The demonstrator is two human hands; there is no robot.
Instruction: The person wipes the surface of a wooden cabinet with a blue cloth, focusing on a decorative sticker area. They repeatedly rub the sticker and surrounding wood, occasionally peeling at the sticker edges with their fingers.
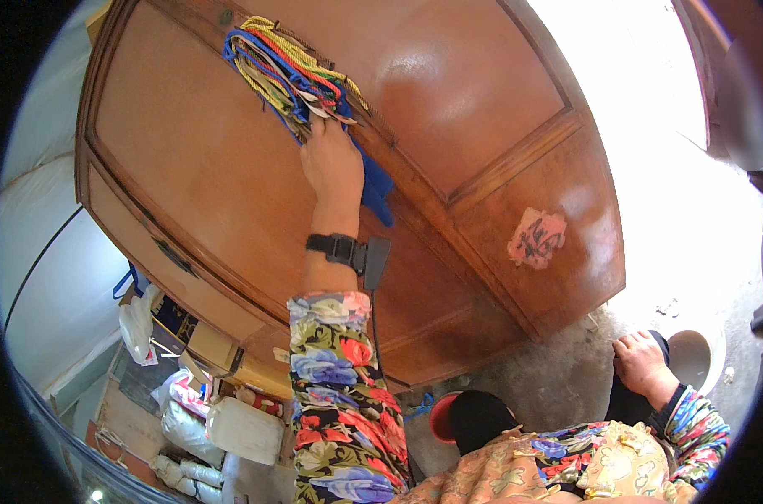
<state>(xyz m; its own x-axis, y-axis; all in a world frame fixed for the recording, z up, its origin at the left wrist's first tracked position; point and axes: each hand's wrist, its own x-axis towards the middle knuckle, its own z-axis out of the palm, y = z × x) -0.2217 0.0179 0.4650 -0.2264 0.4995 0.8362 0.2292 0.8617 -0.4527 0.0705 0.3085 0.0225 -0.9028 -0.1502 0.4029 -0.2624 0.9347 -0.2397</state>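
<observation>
My left hand (334,157) is raised in front of a brown wooden cabinet (205,157). Its fingers close on the lower end of a bundle of cords (287,69), coloured yellow, red, blue and green. Blue cloth (376,189) hangs behind that hand, and pale strips stick out by the fingertips. My left wrist carries a black strap with a small device (350,252) and a cable. Lower right, my right hand (643,365) rests on my dark-clad right knee (627,400), holding nothing.
A white bucket (712,365) stands beside my right knee. Behind my other knee (476,419) shows a red basin (443,419). At lower left are a whitish plastic container (246,431), plastic bags (189,422) and cardboard boxes (211,346). Bright light fills the upper right.
</observation>
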